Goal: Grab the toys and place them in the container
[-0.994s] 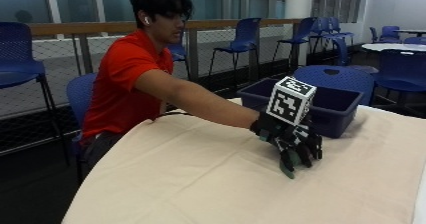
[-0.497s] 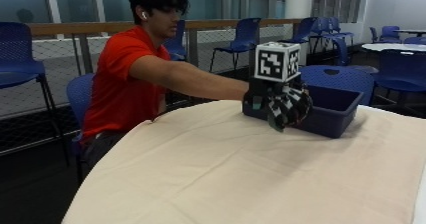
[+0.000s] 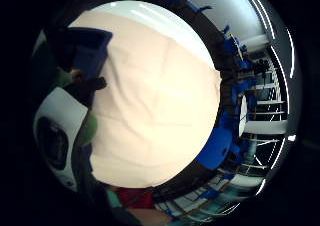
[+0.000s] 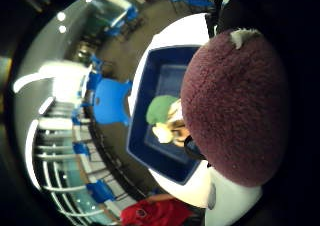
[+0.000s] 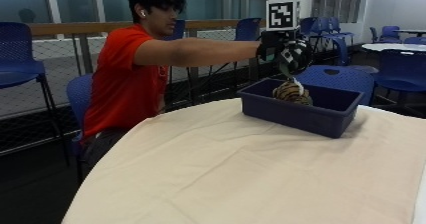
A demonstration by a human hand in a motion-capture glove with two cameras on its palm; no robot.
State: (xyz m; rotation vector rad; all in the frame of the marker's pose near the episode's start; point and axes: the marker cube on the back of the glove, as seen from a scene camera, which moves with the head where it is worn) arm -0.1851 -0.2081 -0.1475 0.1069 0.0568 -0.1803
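Blue chairs and glass railings ringed the cloth-covered table where we worked. At its far side our gloved right hand hung directly above the blue container, fingers curled round a small toy. From outside only a greenish scrap showed under the fingers. The thumb-side palm view was filled by a fuzzy maroon plush surface, close against the palm. We judged it soft, light and squashy, unlikely to slip or break, best taken round its body. Below it, inside the container, lay a striped plush toy and something green-capped. The cloth around the container showed no other toys, and a person's red sleeve reached over it.
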